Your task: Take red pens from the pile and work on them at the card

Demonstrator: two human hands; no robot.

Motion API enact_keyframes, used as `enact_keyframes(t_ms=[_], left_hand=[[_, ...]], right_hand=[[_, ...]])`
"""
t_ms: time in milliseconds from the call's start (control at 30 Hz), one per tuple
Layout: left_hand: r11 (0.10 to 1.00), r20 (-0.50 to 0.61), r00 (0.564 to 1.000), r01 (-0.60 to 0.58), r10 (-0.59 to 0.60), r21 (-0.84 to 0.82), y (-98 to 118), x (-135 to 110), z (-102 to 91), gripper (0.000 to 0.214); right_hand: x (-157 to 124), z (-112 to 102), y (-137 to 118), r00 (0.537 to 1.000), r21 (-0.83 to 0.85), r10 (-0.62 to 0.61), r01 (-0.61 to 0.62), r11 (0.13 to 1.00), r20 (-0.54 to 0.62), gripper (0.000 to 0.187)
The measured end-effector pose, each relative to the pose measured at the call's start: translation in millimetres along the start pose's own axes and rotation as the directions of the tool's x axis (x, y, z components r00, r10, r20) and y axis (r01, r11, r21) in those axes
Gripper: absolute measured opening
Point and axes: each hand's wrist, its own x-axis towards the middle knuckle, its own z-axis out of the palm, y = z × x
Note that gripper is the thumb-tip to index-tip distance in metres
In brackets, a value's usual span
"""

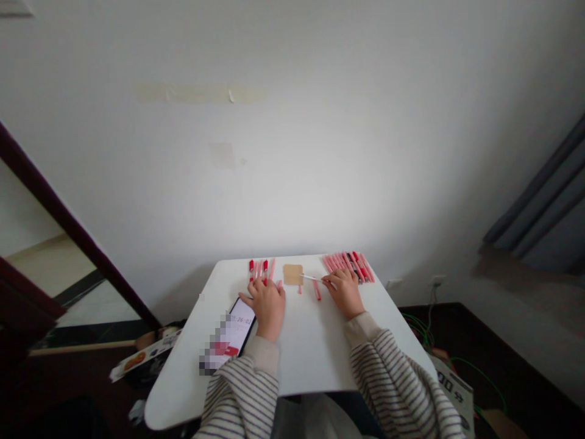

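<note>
My right hand (343, 292) pinches a thin white stick (311, 278), perhaps a pen refill. Its tip reaches left to the edge of a tan square pad (293, 273). Below the stick lie a pink pen part (317, 291) and a shorter pink piece (300, 289). Behind my right hand is a row of several pink and red pens (363, 266). My left hand (269, 303) rests palm down with fingers spread, at the near ends of a smaller row of pink and red pens (265, 268). Its fingertips partly hide that row.
A phone (231, 335) showing a timer lies beside my left wrist on the white table (315, 366). A wall (297, 183) stands behind the table. Cables (423, 329) and a box (457, 384) are on the floor at right, and a doorway is at left.
</note>
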Motion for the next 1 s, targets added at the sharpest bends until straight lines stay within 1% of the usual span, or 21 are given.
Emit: enact_keyframes(t_ms=[167,267,333,467,600,733,867,1000], left_hand=[[1.000,0.007,1.000,-0.004,0.004,-0.011,0.4,0.1,-1.5,0.032],[0.997,0.009,1.000,-0.013,0.014,-0.070,-0.2,1.1,-2.1,0.028],[0.989,0.016,0.999,-0.039,0.041,-0.140,-0.3,2.1,-2.3,0.024],[0.950,0.021,0.990,-0.131,0.143,-0.284,1.6,3.2,-2.6,0.019],[0.921,0.018,0.981,-0.174,0.192,-0.348,4.8,2.1,-3.5,0.015],[0.916,0.019,0.979,-0.183,0.203,-0.357,5.9,0.9,-4.3,0.011],[0.935,0.022,0.987,-0.144,0.160,-0.324,4.0,1.9,-3.1,0.009],[0.965,0.034,0.993,-0.098,0.109,-0.242,0.5,2.2,-0.9,0.010]], right_hand=[[-0.1,-0.8,-0.9,1.000,-0.009,-0.004,0.004,1.000,-0.003,0.016],[0.1,-2.2,-2.1,1.000,-0.009,-0.002,0.002,1.000,0.000,0.015],[0.4,-3.4,-3.2,1.000,-0.006,-0.001,0.001,1.000,0.006,0.015],[1.2,-6.2,-6.6,1.000,-0.001,-0.026,0.026,1.000,0.010,0.015],[2.0,-8.6,-10.5,0.998,0.011,-0.061,0.061,0.998,0.015,0.015],[2.3,-9.7,-12.1,0.998,0.017,-0.056,0.056,0.998,0.022,0.014],[1.8,-8.9,-10.0,0.999,-0.006,-0.038,0.039,0.999,0.010,0.015],[1.1,-6.5,-6.9,1.000,-0.042,-0.017,0.017,0.999,-0.013,0.016]])
